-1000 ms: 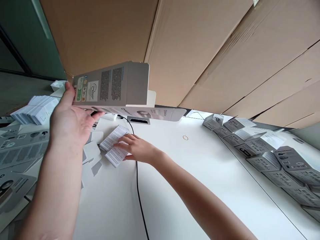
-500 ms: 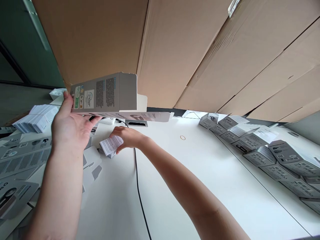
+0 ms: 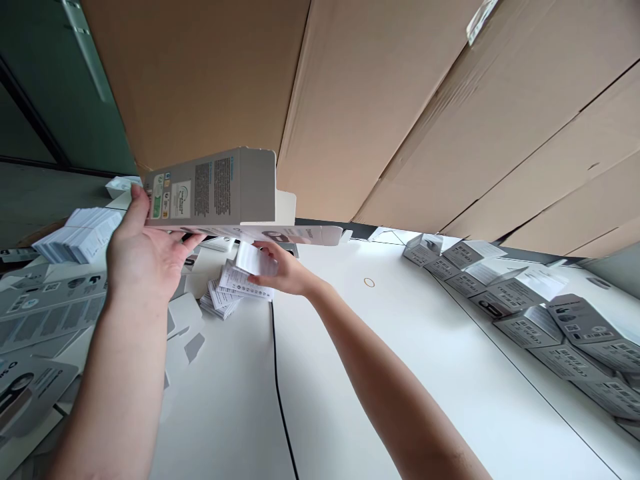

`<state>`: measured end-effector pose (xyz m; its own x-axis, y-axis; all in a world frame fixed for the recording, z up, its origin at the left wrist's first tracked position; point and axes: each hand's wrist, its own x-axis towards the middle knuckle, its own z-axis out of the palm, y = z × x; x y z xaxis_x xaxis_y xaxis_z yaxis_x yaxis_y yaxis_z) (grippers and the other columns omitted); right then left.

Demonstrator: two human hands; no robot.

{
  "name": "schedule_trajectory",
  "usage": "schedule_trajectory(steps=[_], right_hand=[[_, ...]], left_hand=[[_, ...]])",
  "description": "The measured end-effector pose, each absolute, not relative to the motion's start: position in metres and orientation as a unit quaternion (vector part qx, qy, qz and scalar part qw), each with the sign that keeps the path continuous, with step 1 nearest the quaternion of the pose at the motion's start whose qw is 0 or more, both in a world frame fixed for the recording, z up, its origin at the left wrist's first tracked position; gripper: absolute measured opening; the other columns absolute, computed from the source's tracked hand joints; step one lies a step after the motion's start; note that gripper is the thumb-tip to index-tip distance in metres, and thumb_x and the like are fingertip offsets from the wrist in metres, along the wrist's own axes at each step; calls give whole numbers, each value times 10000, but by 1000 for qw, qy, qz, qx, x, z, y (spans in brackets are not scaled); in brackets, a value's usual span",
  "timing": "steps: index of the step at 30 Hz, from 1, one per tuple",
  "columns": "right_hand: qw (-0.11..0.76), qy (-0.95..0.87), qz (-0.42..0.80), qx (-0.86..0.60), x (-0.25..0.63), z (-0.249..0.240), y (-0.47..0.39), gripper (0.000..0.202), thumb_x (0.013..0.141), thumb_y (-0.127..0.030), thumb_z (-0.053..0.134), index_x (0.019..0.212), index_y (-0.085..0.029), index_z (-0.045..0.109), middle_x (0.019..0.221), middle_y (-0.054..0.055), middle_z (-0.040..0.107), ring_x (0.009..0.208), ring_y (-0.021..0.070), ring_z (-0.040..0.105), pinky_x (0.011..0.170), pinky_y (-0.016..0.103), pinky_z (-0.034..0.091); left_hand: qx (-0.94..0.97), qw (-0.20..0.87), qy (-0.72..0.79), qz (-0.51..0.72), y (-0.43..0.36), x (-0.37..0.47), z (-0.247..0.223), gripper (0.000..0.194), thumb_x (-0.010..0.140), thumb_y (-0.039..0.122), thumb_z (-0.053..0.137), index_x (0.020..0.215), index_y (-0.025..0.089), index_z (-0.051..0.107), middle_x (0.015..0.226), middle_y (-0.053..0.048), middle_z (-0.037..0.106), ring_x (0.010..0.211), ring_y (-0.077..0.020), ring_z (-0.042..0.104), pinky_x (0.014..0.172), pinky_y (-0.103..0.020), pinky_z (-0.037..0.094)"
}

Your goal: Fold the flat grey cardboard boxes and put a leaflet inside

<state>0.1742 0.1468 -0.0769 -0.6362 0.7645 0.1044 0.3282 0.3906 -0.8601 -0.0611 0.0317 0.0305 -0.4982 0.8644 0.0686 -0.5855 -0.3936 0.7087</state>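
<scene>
My left hand (image 3: 145,257) holds a grey printed carton (image 3: 220,190) up off the white table (image 3: 400,360), gripping it at its left end with the thumb on top. The carton's open end faces right, and a white flap (image 3: 285,208) and a long printed flap (image 3: 295,235) stick out there. My right hand (image 3: 285,270) is lifted just under that open end and pinches a folded white leaflet (image 3: 253,263) with printed text. Below the hand lies a small pile of the same leaflets (image 3: 220,300).
Flat unfolded cartons (image 3: 40,313) lie at the left, with a stack of white cards (image 3: 77,233) behind them. Rows of closed grey boxes (image 3: 530,307) line the right side. A black cable (image 3: 277,380) runs down the table. Large brown cardboard boxes (image 3: 400,100) stand behind.
My right hand has picked a leaflet off the pile and raised it from the table to the carton's open end. The carton stays held up in my left hand.
</scene>
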Motion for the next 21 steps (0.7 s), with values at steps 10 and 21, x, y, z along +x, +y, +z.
schedule_trajectory(steps=[10, 21], right_hand=[[452, -590, 594, -307, 247, -100, 129, 1005, 714, -1003, 853, 1415, -290, 751, 1228, 124, 810, 1220, 371, 774, 1107, 609, 673], [647, -437, 546, -303, 291, -51, 91, 580, 984, -704, 793, 1361, -272, 879, 971, 49, 744, 959, 265, 731, 1033, 484, 699]], left_hand=[[249, 452, 309, 799, 31, -60, 30, 393, 1161, 471, 711, 1489, 253, 716, 1918, -99, 521, 1714, -345, 563, 1489, -624, 398], [198, 484, 342, 781, 45, -42, 25, 302, 1225, 382, 565, 1292, 262, 834, 1753, -40, 718, 1577, -325, 700, 1384, -634, 565]])
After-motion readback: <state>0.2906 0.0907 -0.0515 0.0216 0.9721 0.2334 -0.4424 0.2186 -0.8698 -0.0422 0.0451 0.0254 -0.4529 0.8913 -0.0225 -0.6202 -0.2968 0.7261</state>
